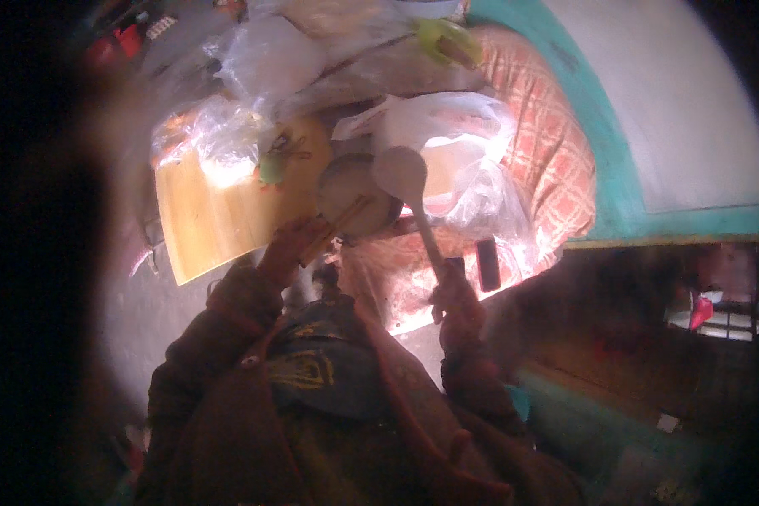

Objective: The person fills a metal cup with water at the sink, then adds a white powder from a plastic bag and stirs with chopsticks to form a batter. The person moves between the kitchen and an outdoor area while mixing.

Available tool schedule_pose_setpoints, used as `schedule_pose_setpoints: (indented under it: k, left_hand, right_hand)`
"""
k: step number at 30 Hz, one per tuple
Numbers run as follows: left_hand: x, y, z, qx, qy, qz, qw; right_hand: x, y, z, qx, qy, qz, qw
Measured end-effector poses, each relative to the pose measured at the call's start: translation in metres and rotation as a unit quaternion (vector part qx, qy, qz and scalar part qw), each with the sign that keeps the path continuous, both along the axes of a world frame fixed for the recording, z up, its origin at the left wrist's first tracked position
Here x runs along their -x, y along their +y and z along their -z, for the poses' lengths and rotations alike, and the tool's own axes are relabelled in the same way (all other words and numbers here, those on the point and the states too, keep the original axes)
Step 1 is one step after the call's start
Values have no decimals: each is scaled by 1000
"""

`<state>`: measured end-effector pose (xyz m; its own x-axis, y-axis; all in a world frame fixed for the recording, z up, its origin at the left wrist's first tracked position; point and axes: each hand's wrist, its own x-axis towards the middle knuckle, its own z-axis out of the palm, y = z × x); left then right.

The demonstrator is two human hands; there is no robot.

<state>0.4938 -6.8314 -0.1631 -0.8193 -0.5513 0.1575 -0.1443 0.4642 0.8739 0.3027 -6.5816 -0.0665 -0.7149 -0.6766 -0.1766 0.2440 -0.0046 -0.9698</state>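
Observation:
A long-handled ladle with a broad round head is in my right hand, whose fingers are wrapped round the handle's end. The ladle's head hangs over the right rim of a round grey pan. My left hand is at the pan's lower left side, closed round thin wooden chopsticks that slant over the pan. Whether this hand also touches the pan I cannot tell. The pan's contents are too dim to make out.
A yellow wooden board lies to the left, with a small green thing near its edge. Clear plastic bags lie beyond and right of the pan on an orange checked cloth. A dark phone lies beside my right hand.

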Motion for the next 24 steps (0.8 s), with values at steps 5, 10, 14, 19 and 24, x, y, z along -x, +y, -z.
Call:
schedule_pose_setpoints:
  k: [5, 10, 14, 19, 24]
  left_hand:
    - [-14, 2, -12, -58, 33, -23, 998]
    - [-44, 12, -17, -112, 2, -108, 988]
    - [-90, 36, -28, -178, -43, -209, 961]
    - [-148, 87, -58, -435, 257, -360, 784]
    - [-198, 137, -76, -413, 260, -473, 733]
  right_hand:
    - [39, -17, -6, 32, -113, 121, 986]
    - [114, -48, 65, -143, 75, 73, 984]
    - [156, -92, 114, -279, 165, -89, 942]
    - [85, -139, 79, -232, 583, -164, 761]
    - [-113, -178, 9, 129, 542, -494, 668]
